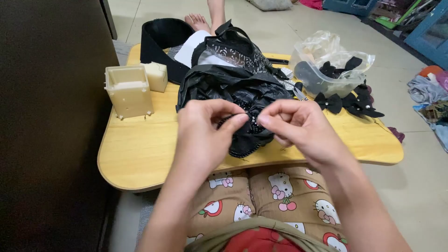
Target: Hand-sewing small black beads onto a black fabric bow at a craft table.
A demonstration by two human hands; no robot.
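My left hand (pixel 205 128) and my right hand (pixel 294 126) meet over the low wooden lap table (pixel 140 149), fingertips pinched together on a small black beaded piece (pixel 252 122). Under the hands lies a black lacy fabric piece (pixel 247 140) with beaded trim. Behind it sits a crumpled black plastic bag (pixel 224 84) holding more black material. Whether a needle or thread is between the fingers cannot be made out.
A cream plastic box (pixel 128 91) and a cream block (pixel 156 75) stand at the table's left. A clear plastic bag (pixel 326 65) with black bows sits at the right, loose black bows (pixel 347 102) beside it. A dark cabinet (pixel 46 116) walls the left. Someone's bare foot (pixel 198 21) rests beyond the table.
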